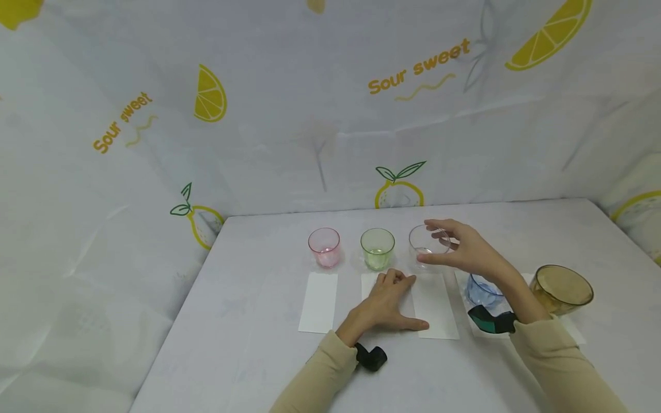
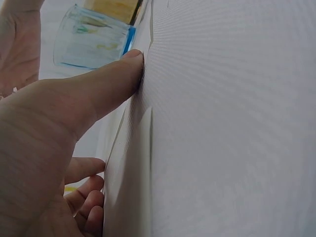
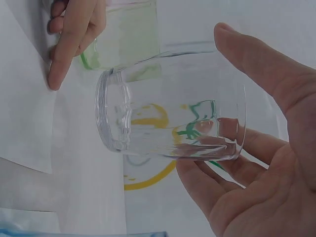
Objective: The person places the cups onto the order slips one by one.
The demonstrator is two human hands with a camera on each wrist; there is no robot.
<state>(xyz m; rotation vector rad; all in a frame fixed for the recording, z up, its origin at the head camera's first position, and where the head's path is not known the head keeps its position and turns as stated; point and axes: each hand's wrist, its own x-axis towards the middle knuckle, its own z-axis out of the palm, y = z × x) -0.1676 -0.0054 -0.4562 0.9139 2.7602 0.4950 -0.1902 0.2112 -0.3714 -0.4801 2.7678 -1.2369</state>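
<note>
A clear glass (image 1: 430,244) is between the thumb and fingers of my right hand (image 1: 462,249), which holds it by its upper part, thumb on the near side. In the right wrist view the glass (image 3: 163,113) looks empty; whether its base touches the table I cannot tell. My left hand (image 1: 384,304) lies low over the white cards. Its extended thumb and index finger touch the left edge of a white card (image 1: 436,307), while the other fingers bend loosely. Another white card (image 1: 368,282) is partly hidden beneath this hand.
A pink glass (image 1: 325,248) and a green glass (image 1: 377,249) stand left of the clear one. A white card (image 1: 318,303) lies before the pink glass. On the right, partly behind my right forearm, are a blue glass (image 1: 482,291) and an amber bowl-like glass (image 1: 560,289).
</note>
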